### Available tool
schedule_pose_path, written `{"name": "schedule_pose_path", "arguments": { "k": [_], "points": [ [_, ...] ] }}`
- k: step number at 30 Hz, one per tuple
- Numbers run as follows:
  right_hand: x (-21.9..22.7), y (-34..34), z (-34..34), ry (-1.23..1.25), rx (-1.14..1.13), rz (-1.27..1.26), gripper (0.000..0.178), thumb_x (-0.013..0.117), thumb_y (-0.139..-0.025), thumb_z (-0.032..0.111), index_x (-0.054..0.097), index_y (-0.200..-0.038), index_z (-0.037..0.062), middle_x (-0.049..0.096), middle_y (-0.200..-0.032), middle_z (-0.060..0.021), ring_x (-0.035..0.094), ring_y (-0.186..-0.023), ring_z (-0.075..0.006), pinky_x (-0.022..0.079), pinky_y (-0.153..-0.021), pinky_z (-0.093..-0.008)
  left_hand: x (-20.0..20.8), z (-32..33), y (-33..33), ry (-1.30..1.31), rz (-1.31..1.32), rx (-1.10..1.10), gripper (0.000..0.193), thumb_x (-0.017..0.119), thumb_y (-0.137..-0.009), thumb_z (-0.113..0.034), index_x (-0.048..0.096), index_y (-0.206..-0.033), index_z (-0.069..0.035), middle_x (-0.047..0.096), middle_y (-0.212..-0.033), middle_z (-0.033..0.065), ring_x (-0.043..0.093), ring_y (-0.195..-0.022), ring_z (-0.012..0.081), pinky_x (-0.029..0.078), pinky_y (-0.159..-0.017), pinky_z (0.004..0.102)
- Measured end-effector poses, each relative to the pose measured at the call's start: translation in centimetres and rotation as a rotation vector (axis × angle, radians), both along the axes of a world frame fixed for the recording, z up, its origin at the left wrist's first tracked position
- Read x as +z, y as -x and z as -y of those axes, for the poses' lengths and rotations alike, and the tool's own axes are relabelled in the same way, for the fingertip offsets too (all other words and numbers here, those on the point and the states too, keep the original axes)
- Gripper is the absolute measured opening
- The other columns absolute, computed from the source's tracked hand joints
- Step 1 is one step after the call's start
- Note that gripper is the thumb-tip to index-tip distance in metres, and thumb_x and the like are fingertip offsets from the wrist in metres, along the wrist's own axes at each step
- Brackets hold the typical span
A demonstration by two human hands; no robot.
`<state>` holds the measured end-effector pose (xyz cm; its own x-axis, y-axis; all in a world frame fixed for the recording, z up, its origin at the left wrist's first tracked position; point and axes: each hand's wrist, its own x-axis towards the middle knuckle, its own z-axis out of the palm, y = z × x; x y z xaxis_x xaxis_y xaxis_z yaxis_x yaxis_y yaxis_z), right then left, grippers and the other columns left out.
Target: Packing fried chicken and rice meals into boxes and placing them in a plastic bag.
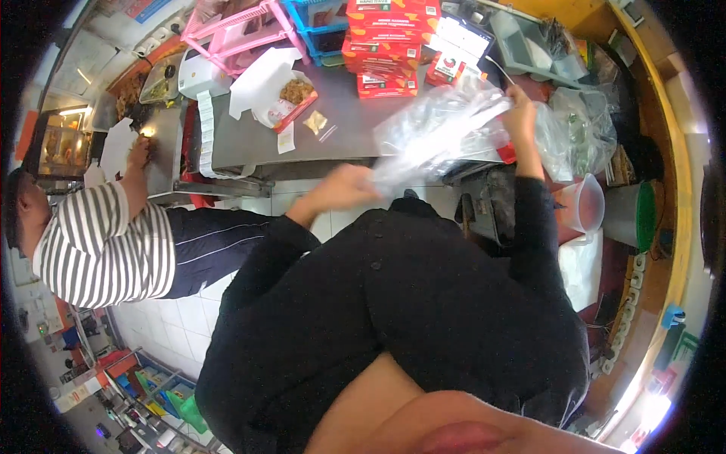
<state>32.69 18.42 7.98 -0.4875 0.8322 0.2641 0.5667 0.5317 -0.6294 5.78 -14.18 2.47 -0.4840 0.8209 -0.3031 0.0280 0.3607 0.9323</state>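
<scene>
A crinkled clear plastic bag (446, 125) is stretched between my two hands, over the front edge of the metal table. My right hand (520, 113) is raised at the bag's right end, its fingers closed on the plastic. At the lower left end, my left hand (344, 188) is closed on the bag, its fingers blurred by motion. Left of the bag, an open takeaway box (283, 106) with brown food inside stands on the table. A small sachet (316, 122) lies beside this box.
Red printed boxes (389, 53) are stacked behind the bag. Pink (242, 38) and blue baskets (318, 30) stand at the back. On the left, a co-worker in a striped shirt (106, 246) works at another counter. Several plastic bags and a clear bucket (582, 204) are on the right.
</scene>
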Motion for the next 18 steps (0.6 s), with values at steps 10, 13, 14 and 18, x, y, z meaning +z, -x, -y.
{"name": "schedule_pose_path", "arguments": {
  "k": [10, 13, 14, 18],
  "points": [
    [-8.8, -2.4, -9.0, -0.417, -0.137, 0.433, 0.018, 0.051, -0.08, 0.01, 0.054, -0.098, 0.0067, 0.052, -0.097, -0.0163, 0.059, -0.086, -0.0322, 0.05, -0.063, -0.0411, 1.0, -4.6, -6.2, -0.027, 0.282, -0.35, 0.033, 0.051, -0.092, -0.018, 0.049, -0.122, -0.003, 0.061, -0.098, 0.008, 0.059, -0.085, 0.0107, 0.047, -0.063, 0.0246],
    [-6.2, 3.2, -2.0, -0.6, 0.153, 0.573, 0.024, 0.053, -0.08, 0.014, 0.055, -0.104, 0.0113, 0.052, -0.103, -0.0131, 0.054, -0.087, -0.0288, 0.044, -0.076, -0.0438, -6.2, -6.3, 0.0, -0.169, 0.646, 0.26, 0.037, 0.052, -0.093, -0.024, 0.041, -0.125, -0.009, 0.054, -0.081, 0.0004, 0.05, -0.058, 0.0095, 0.042, -0.052, 0.0239],
    [-10.6, 3.9, -1.2, -0.671, 0.401, 0.327, 0.021, 0.053, -0.08, 0.013, 0.056, -0.1, 0.0093, 0.054, -0.096, -0.014, 0.053, -0.087, -0.0287, 0.044, -0.076, -0.0428, -6.3, -8.0, -1.0, -0.169, 0.656, 0.245, 0.037, 0.052, -0.093, -0.024, 0.041, -0.125, -0.009, 0.054, -0.081, 0.0004, 0.05, -0.058, 0.0095, 0.042, -0.052, 0.0239],
    [-17.3, 8.0, 1.8, -0.285, 0.645, 0.231, 0.027, 0.056, -0.076, 0.011, 0.061, -0.103, 0.0072, 0.06, -0.094, -0.0132, 0.056, -0.096, -0.0294, 0.047, -0.08, -0.0405, -4.0, -13.6, -6.0, -0.061, 0.925, 0.002, 0.042, 0.041, -0.097, -0.036, 0.037, -0.132, -0.013, 0.049, -0.073, -0.0016, 0.044, -0.054, 0.0089, 0.041, -0.05, 0.0249]
  ]
}}
